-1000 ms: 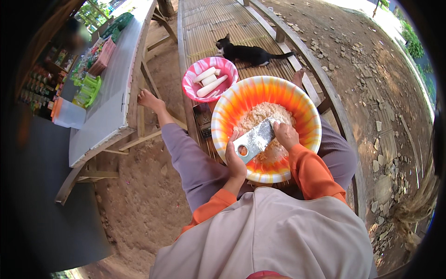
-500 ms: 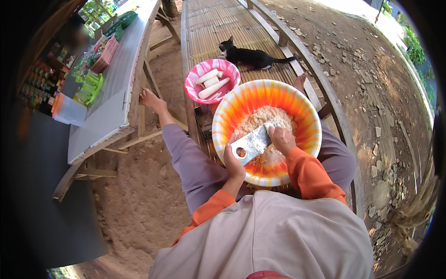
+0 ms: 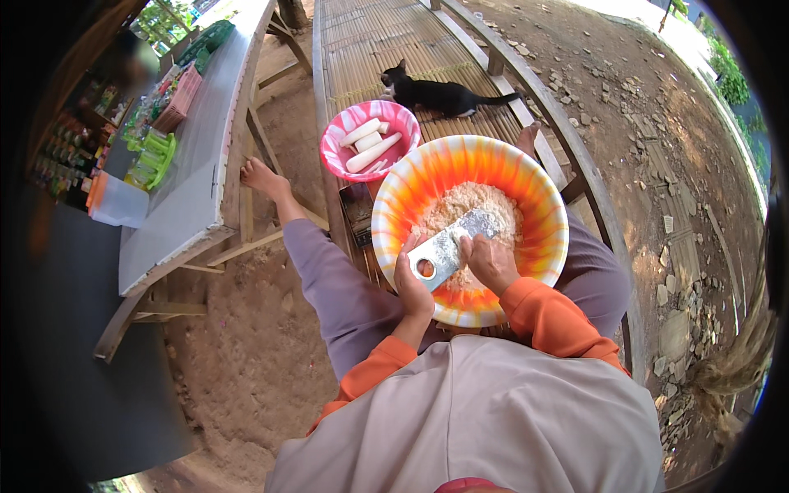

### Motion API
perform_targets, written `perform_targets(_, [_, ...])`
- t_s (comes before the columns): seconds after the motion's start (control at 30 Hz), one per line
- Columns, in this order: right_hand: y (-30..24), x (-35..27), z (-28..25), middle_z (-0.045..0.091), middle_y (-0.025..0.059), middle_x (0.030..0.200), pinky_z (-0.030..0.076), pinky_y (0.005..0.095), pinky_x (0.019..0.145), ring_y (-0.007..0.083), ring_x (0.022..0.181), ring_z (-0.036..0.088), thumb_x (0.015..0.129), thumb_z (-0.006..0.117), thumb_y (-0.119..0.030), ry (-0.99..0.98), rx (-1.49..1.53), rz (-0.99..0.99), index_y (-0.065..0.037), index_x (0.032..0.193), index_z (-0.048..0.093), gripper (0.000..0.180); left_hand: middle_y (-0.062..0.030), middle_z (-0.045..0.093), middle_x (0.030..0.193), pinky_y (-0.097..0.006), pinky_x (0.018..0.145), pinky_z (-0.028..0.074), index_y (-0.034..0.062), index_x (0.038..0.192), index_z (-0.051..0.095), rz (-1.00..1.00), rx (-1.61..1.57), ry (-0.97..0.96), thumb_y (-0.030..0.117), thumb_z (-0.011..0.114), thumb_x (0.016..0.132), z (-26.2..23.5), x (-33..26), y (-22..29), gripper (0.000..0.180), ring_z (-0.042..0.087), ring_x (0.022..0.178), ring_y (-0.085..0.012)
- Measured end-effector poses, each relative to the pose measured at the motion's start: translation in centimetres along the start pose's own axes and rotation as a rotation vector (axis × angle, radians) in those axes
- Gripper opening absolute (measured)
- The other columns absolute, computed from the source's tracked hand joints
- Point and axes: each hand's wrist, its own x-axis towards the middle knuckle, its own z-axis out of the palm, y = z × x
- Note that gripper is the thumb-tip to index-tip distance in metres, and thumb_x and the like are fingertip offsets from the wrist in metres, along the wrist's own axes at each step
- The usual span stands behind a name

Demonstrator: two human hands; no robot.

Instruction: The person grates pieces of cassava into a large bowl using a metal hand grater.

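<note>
My left hand [image 3: 413, 283] is closed round the lower end of a flat metal grater [image 3: 445, 255], beside its round hole. The grater slants into a large orange, yellow and white basin [image 3: 393, 209] between my legs. Against its face, my right hand [image 3: 491, 263] pinches a small piece of white root [image 3: 457, 236], mostly hidden by the fingers. Pale grated pulp [image 3: 472, 197] lies heaped in the basin under the grater's far end. Just beyond, at the left, a pink and white bowl [image 3: 333, 163] holds several peeled white roots [image 3: 372, 154], which look like cassava.
A black cat [image 3: 440, 95] stands on the bamboo bench [image 3: 370, 37] behind the bowl. To the left is a grey-topped table [image 3: 185, 193] with a pink basket [image 3: 178, 99], green rack and lidded plastic container [image 3: 119, 201]. A wooden rail [image 3: 567, 135] borders the bench's right side.
My right hand has slid down the grater toward my left hand, baring more of its upper face. My left hand keeps its hold. The view has shifted slightly.
</note>
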Motion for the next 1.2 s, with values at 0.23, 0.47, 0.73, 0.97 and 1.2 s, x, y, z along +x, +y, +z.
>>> perform_targets(0.23, [5.2, 5.0, 1.1, 0.062, 0.0230, 0.078, 0.048, 0.0494, 0.068, 0.0397, 0.074, 0.061, 0.087, 0.041, -0.042, 0.149, -0.059, 0.072, -0.002, 0.075, 0.063, 0.047, -0.0206, 0.045, 0.127, -0.037, 0.099, 0.035, -0.0039, 0.129, 0.038, -0.034, -0.029, -0.024, 0.029, 0.024, 0.094, -0.2, -0.1, -0.3, 0.050, 0.045, 0.117, -0.0271])
perform_targets(0.47, [2.1, 1.1, 1.0, 0.061, 0.0252, 0.071, 0.046, 0.0511, 0.066, 0.0420, 0.069, 0.060, 0.087, 0.043, -0.041, 0.032, -0.034, -0.001, -0.003, 0.071, 0.060, 0.045, -0.0185, 0.050, 0.122, -0.032, 0.097, 0.036, -0.0051, 0.127, 0.041, -0.002, 0.009, 0.004, 0.027, 0.024, 0.095, 0.3, -0.5, 0.2, 0.048, 0.048, 0.112, -0.0238])
perform_targets(0.73, [1.0, 0.1, 0.3, 0.058, 0.0249, 0.063, 0.045, 0.0521, 0.062, 0.0421, 0.060, 0.058, 0.088, 0.041, -0.041, 0.056, 0.038, -0.120, -0.003, 0.069, 0.057, 0.045, -0.0202, 0.048, 0.124, -0.037, 0.098, 0.037, -0.0039, 0.128, 0.039, -0.028, -0.068, 0.013, 0.028, 0.023, 0.095, 0.1, 0.1, -0.2, 0.049, 0.048, 0.113, -0.0274])
perform_targets(0.97, [4.8, 4.7, 1.0, 0.062, 0.0218, 0.073, 0.048, 0.0474, 0.066, 0.0394, 0.069, 0.061, 0.087, 0.041, -0.042, 0.172, -0.048, 0.002, -0.001, 0.075, 0.062, 0.048, -0.0182, 0.051, 0.122, -0.032, 0.094, 0.038, -0.0040, 0.127, 0.041, 0.011, 0.071, -0.019, 0.026, 0.023, 0.095, 0.1, -0.3, -0.3, 0.048, 0.050, 0.109, -0.0237])
perform_targets(1.2, [0.5, -0.2, -0.2, 0.060, 0.0247, 0.067, 0.046, 0.0513, 0.061, 0.0416, 0.063, 0.059, 0.086, 0.045, -0.043, -0.049, -0.032, -0.068, -0.003, 0.076, 0.059, 0.043, -0.0188, 0.050, 0.122, -0.033, 0.097, 0.035, -0.0050, 0.125, 0.043, -0.034, -0.042, 0.031, 0.026, 0.022, 0.095, 0.4, -0.3, 0.1, 0.048, 0.049, 0.110, -0.0250])
